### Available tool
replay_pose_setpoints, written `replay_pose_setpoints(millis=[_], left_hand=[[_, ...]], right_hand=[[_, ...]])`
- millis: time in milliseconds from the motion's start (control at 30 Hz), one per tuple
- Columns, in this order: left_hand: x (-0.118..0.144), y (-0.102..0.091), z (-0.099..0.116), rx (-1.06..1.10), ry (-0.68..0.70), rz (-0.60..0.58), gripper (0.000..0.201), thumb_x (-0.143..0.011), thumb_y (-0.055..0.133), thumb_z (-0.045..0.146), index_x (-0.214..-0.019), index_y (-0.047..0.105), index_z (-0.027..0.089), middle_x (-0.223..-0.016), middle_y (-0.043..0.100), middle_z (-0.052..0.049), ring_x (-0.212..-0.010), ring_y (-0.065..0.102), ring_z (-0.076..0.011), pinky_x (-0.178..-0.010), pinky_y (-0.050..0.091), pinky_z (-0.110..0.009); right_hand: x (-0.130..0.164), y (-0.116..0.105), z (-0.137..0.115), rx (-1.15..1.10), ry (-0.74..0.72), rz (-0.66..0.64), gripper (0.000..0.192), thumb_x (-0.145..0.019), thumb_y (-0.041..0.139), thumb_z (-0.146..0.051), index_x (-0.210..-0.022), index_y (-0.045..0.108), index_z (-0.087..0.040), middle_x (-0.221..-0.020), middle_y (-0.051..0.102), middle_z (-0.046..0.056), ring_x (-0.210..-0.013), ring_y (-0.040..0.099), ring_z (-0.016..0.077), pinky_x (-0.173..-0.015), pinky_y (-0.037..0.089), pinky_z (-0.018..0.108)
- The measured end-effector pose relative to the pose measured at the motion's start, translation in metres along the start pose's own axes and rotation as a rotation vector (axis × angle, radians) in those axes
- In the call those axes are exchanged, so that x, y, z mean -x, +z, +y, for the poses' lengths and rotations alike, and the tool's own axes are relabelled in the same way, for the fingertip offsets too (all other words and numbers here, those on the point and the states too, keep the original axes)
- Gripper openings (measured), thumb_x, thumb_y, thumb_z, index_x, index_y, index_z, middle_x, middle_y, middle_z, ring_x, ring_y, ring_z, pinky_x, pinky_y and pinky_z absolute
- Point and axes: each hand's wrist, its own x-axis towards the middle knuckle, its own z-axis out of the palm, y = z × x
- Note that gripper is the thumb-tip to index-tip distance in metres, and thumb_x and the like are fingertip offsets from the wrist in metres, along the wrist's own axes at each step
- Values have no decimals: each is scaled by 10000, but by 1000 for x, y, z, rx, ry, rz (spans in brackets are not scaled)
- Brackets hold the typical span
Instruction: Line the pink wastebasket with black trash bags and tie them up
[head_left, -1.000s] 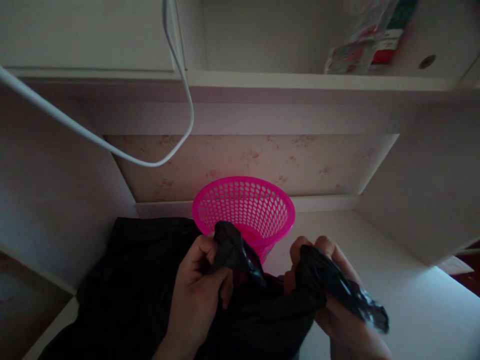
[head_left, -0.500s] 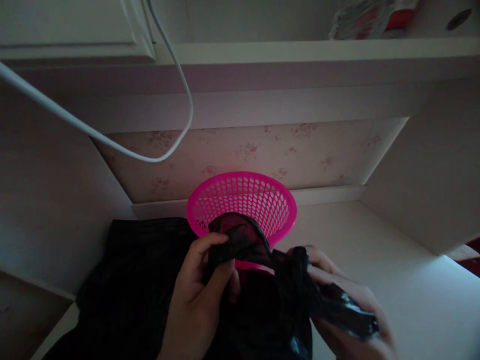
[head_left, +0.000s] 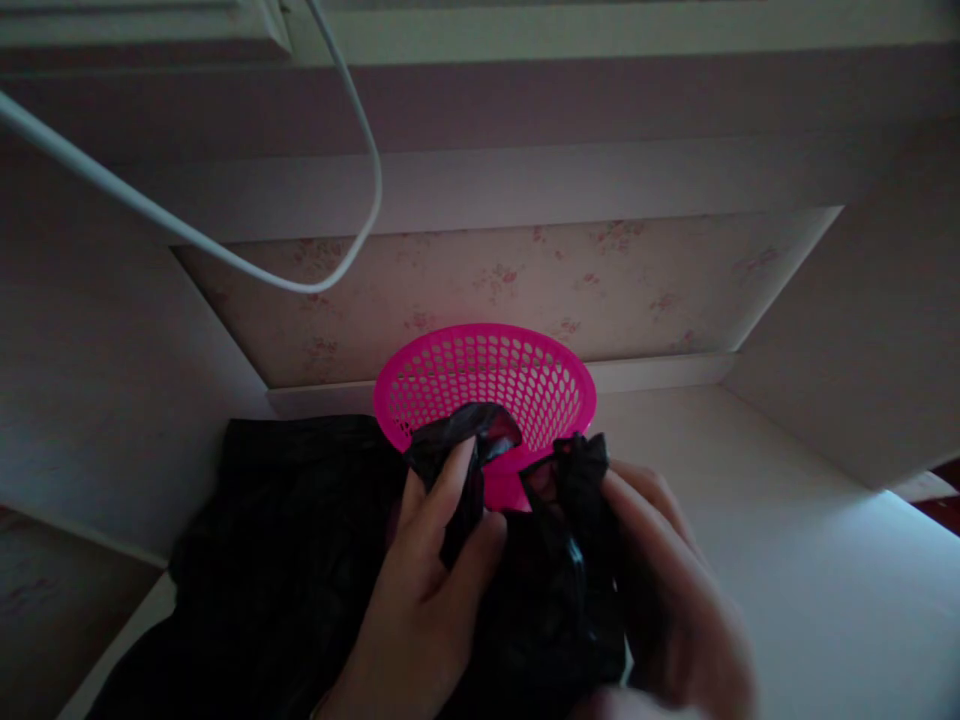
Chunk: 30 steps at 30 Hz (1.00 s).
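Gripping the black bag (head_left: 540,590), both hands have pushed its mouth onto the pink basket (head_left: 485,385).

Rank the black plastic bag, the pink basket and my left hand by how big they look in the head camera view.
1. Black plastic bag, spreading widest.
2. Pink basket and left hand look alike; the hand is nearer the camera, so their order is unsure.
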Motion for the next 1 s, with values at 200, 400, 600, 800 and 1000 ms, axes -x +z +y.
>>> replay_pose_setpoints(millis=[200, 400, 600, 800, 1000], left_hand=[[7, 7, 0, 29, -24, 149, 1111, -591, 998, 182, -1582, 520, 339, -1582, 544, -87, -1584, 311, -419, -1309, 213, -529], [3, 7, -1, 254, -74, 50, 653, -794, 900, 291, -1365, 586, 345, -1269, 730, -28, -1129, 715, -255, -863, 580, -291], [-1, 10, -4, 213, -110, -166, 186, -1014, 626, 400, -892, 635, 261, -666, 637, 39, -603, 593, -156, -589, 499, -246], [7, -5, 1, 158, -197, -395, 203, -930, 716, 384, -1092, 820, 321, -1159, 794, -22, -1158, 701, -279, -1049, 525, -372], [8, -7, 7, 204, -206, -635, 362, -838, 822, 293, -1187, 833, 389, -1083, 842, -22, -1057, 777, -302, -930, 620, -370]], right_hand=[[-5, 15, -2, 467, -45, 149, 683, -934, 723, -213, -1559, 515, -395, -1338, 596, 98, -1191, 661, 291, -1031, 609, 405], [-3, 6, -3, 547, -133, 56, 899, -895, 619, -149, -1690, 288, -407, -1478, 507, 88, -1262, 648, 307, -950, 648, 342], [1, 10, -9, 604, -229, -4, 1000, -827, 571, -119, -1716, 203, -392, -1507, 519, 84, -1203, 687, 301, -744, 679, 274], [4, 4, -2, 607, -284, -118, 1028, -804, 575, -108, -1717, 199, -393, -1602, 539, 28, -1196, 721, 315, -765, 706, 315], [-7, -2, -8, 572, -359, -478, 1051, -745, 628, -77, -1705, 285, -334, -1744, 322, 61, -1384, 628, 386, -1073, 612, 468]])
